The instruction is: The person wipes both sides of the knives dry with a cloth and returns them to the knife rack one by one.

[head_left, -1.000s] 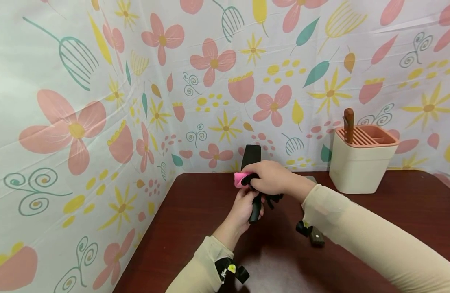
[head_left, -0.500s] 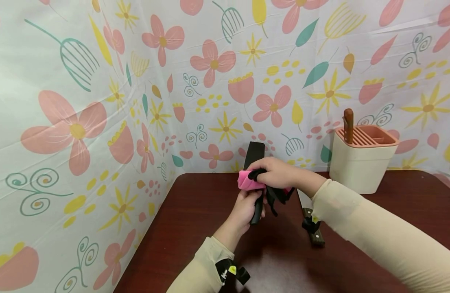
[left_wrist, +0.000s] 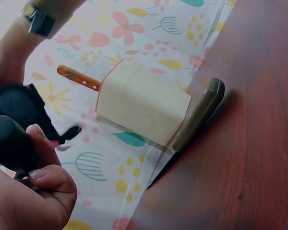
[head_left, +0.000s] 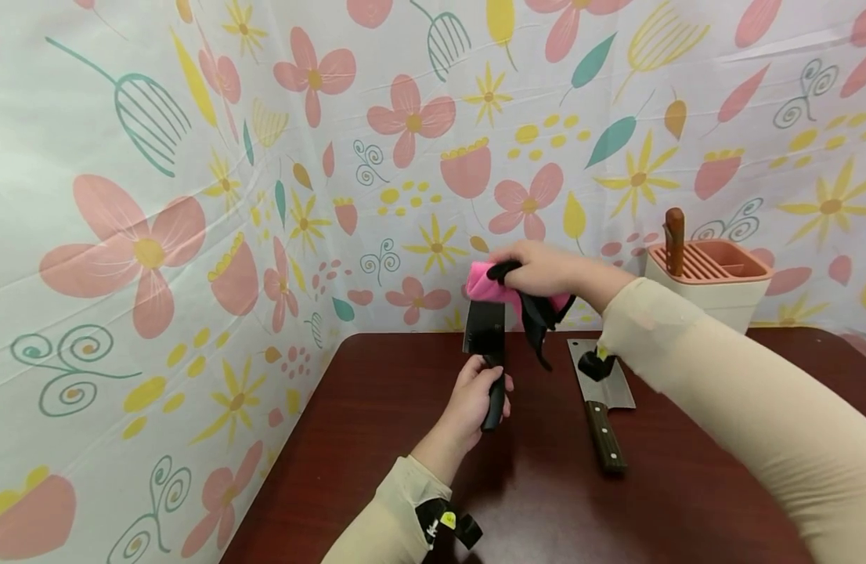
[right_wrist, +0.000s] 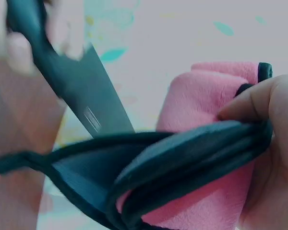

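Note:
My left hand [head_left: 468, 399] grips the black handle of a cleaver with a black blade [head_left: 485, 327], held tilted up above the table. My right hand [head_left: 546, 270] pinches a folded pink cloth [head_left: 484, 283] with black edging, right over the far end of that blade. In the right wrist view, the thumb presses the pink cloth [right_wrist: 197, 103] while a dark flap hangs loose, and the black cleaver [right_wrist: 93, 96] lies beyond it. To the right, a second cleaver [head_left: 605, 439] with a brown riveted handle and a steel blade rests on the table, partly covered by the right wrist's camera.
A cream knife block [head_left: 715, 301] with a pink slotted top stands at the back right, a brown-handled knife [head_left: 674, 243] upright in it. The dark red-brown table [head_left: 377, 423] meets a flower-printed curtain [head_left: 405, 196] behind and at the left.
The right hand with the cloth has moved up from near the cleaver's handle to the far end of its blade. The left hand stays nearly still. More of the second cleaver now shows.

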